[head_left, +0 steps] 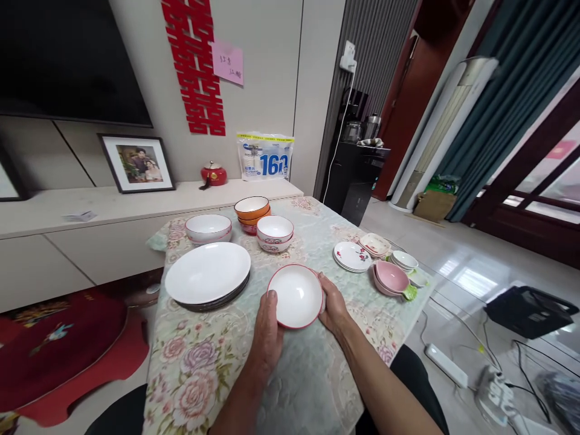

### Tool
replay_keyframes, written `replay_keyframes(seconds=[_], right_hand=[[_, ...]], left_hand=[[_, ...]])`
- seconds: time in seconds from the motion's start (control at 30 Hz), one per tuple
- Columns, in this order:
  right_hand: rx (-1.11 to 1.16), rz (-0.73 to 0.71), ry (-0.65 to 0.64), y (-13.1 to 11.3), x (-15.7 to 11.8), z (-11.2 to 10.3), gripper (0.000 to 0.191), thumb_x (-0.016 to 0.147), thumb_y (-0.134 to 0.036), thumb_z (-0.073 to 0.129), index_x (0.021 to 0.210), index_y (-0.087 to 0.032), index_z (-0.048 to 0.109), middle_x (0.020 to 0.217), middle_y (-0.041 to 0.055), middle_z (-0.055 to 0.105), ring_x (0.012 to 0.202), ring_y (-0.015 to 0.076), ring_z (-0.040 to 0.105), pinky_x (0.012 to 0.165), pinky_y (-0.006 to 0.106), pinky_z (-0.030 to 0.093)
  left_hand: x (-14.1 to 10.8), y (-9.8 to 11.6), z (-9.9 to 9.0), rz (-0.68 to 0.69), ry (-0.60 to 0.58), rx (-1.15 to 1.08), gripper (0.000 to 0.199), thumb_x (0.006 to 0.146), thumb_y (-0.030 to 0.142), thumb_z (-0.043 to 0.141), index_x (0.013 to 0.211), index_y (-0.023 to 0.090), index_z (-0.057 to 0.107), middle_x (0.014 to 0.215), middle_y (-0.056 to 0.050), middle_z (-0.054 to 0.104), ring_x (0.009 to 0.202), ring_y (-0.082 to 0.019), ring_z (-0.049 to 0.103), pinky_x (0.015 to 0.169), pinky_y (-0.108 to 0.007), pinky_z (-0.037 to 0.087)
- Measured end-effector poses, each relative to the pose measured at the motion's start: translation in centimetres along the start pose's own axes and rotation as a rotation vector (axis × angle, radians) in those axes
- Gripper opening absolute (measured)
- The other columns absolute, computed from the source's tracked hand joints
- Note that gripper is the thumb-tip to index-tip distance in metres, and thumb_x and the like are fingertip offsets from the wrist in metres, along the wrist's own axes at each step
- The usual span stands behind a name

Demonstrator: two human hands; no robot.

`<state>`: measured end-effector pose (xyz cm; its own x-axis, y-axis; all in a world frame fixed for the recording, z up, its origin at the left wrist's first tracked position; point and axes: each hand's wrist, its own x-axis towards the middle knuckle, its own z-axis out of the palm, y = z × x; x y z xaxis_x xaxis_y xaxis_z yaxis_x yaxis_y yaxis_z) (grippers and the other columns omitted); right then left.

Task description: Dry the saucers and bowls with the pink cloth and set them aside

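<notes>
A white bowl with a red rim (296, 296) is held between my two hands above the near middle of the table, its inside facing me. My left hand (269, 323) grips its left side, the thumb laid over the rim. On the right side, my right hand (333, 302) closes on the bowl's edge, with most fingers hidden behind it. Just beyond it stands a stack of white bowls with a red pattern (275, 232). To the left lies a stack of large white oval plates (208, 275).
Orange bowls (252, 208) and wide white bowls (208, 228) stand stacked at the back. At right are flowered plates (352, 257), pink leaf-handled bowls (392, 278) and small white bowls (405, 260). A flowered cloth (194, 368) covers the table. Behind is a low cabinet (131, 208); a red stool (104, 356) stands left.
</notes>
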<state>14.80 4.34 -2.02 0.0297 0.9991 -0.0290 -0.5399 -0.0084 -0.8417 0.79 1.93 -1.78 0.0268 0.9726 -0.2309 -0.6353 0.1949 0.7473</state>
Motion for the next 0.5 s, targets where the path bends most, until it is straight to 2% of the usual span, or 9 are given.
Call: replay_keyframes(seconds=[0.13, 0.3, 0.4, 0.5], right_hand=[[0.034, 0.104, 0.008, -0.6, 0.0, -0.1, 0.047, 0.080, -0.057, 0.061, 0.105, -0.018, 0.069, 0.096, 0.0078, 0.076, 0.102, 0.0303, 0.068, 0.088, 0.045, 0.054], [0.068, 0.179, 0.013, -1.0, 0.1, -0.1, 0.046, 0.074, -0.058, 0.065, 0.094, -0.017, 0.068, 0.088, 0.0081, 0.076, 0.096, 0.0306, 0.070, 0.083, 0.045, 0.055], [0.077, 0.127, 0.065, -0.7, 0.2, -0.4, 0.042, 0.073, -0.055, 0.069, 0.089, -0.017, 0.068, 0.085, 0.0077, 0.075, 0.093, 0.0298, 0.070, 0.082, 0.044, 0.056], [0.078, -0.022, 0.096, -0.5, 0.1, -0.5, 0.034, 0.072, -0.047, 0.073, 0.089, -0.018, 0.068, 0.091, 0.0071, 0.076, 0.095, 0.0279, 0.070, 0.084, 0.041, 0.056]], left_hand=[[-0.6, 0.2, 1.3, -0.177, -0.042, -0.113, 0.049, 0.092, 0.048, 0.052, 0.125, 0.014, 0.061, 0.122, -0.013, 0.069, 0.115, -0.026, 0.063, 0.103, -0.039, 0.047], [-0.9, 0.2, 1.3, -0.239, -0.083, -0.137, 0.049, 0.094, 0.048, 0.049, 0.129, 0.015, 0.060, 0.125, -0.011, 0.069, 0.119, -0.025, 0.061, 0.104, -0.039, 0.047], [-1.1, 0.0, 1.6, -0.215, -0.044, -0.111, 0.048, 0.093, 0.047, 0.049, 0.128, 0.015, 0.061, 0.121, -0.011, 0.070, 0.119, -0.026, 0.061, 0.103, -0.039, 0.048], [-1.1, 0.0, 1.8, -0.133, 0.051, -0.085, 0.046, 0.093, 0.045, 0.050, 0.127, 0.016, 0.061, 0.118, -0.009, 0.071, 0.121, -0.025, 0.060, 0.102, -0.037, 0.049]])
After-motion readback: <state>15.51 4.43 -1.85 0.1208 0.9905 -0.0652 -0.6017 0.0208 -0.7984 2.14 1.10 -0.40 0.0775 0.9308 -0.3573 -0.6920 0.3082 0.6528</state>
